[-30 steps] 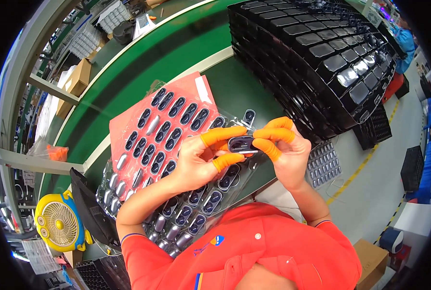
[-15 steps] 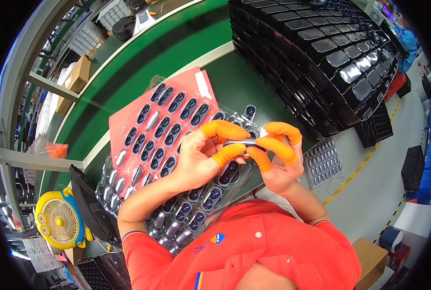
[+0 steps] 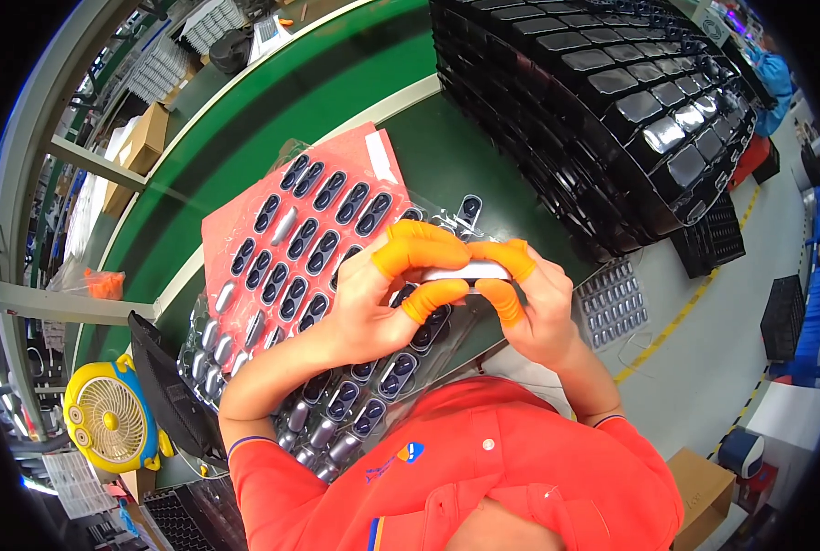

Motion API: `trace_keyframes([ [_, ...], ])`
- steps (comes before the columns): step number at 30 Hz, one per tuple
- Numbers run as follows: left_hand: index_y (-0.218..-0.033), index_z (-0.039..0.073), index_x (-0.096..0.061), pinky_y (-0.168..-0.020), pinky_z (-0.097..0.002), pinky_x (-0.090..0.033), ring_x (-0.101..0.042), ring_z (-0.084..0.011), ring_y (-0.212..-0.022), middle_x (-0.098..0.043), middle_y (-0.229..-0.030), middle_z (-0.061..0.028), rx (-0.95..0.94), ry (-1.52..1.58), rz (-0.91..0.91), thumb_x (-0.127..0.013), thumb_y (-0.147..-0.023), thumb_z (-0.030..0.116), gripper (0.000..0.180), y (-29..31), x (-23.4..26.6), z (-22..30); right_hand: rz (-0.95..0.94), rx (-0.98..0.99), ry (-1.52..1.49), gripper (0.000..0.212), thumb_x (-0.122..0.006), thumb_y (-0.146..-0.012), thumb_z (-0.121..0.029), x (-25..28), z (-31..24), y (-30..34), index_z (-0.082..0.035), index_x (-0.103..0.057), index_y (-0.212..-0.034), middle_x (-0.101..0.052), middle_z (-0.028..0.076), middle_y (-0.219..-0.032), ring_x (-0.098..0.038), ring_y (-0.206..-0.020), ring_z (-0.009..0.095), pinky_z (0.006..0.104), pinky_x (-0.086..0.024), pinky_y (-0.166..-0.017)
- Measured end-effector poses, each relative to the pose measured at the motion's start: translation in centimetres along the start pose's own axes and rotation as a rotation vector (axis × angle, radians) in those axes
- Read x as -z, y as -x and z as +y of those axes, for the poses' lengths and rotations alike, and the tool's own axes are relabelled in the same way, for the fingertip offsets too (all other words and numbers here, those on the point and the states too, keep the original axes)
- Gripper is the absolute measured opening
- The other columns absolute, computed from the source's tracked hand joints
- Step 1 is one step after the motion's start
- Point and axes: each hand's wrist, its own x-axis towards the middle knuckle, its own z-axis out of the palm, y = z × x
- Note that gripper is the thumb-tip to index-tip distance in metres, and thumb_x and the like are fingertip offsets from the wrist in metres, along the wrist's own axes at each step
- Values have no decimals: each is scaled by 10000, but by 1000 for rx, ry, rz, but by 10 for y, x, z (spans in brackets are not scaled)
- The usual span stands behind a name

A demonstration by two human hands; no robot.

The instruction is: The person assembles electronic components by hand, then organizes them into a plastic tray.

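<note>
Between both hands, over the near part of the workbench, is a small oval case with a silvery edge turned up. My left hand pinches its left end with thumb and forefinger, and my right hand grips the other end the same way. Orange finger cots cover the gripping fingertips. Much of the case is hidden by the fingers. To the left, a clear tray holds rows of similar oval cases with dark twin hollows, on a pink-red sheet. More cases lie below my left forearm.
A tall stack of black plastic trays stands at the back right. At the left are a yellow and blue fan and a black bag. Another tray of cases lies low at the right, near a cardboard box.
The case in my hands has turned from a dark face to a bright silvery edge. My right fingers have closed in around its right end, and a small white bit there no longer shows.
</note>
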Motion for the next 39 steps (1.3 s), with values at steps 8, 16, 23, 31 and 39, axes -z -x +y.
trace_keyframes([
  [8, -957, -49, -542, -553, -227, -514, -627, -153, -728, -589, -836, -126, 224, -256, -203, -619, -774, -52, 199, 2, 3, 13, 141, 244, 176, 192, -624, -777, -58, -14, 7, 14, 37, -582, -939, -582, 141, -732, -564, -543, 260, 283, -434, -497],
  [16, -1035, -68, -513, -553, -250, -542, -637, -179, -641, -617, -842, -144, 565, 60, -180, -534, -849, -32, 191, -11, 4, 13, 64, 21, -1, 144, -595, -815, -41, -4, 9, 5, 47, -583, -929, -587, 121, -727, -559, -537, 179, 258, -425, -487],
  [23, -1107, -70, -488, -592, -288, -563, -656, -225, -718, -617, -887, -153, 403, 95, -64, -492, -877, -17, 236, -1, 0, 2, 192, 19, -19, 132, -559, -868, -59, -14, 9, 9, 62, -578, -917, -581, 53, -723, -520, -565, 68, 192, -397, -488],
  [31, -1126, -69, -465, -643, -282, -560, -645, -205, -787, -596, -916, -139, 627, 350, -125, -474, -886, -8, 247, -6, 4, 9, 28, -454, -319, 142, -549, -880, -80, 4, 3, 5, 50, -576, -930, -554, 26, -692, -508, -545, 63, 190, -375, -451],
  [39, -1078, -53, -498, -608, -253, -544, -638, -183, -729, -595, -849, -105, 672, 362, -22, -520, -879, 30, 217, -8, 0, 13, 209, -408, -766, 234, -547, -898, -178, -15, 6, 5, 37, -547, -989, -571, 89, -828, -517, -662, 71, 200, -395, -542],
])
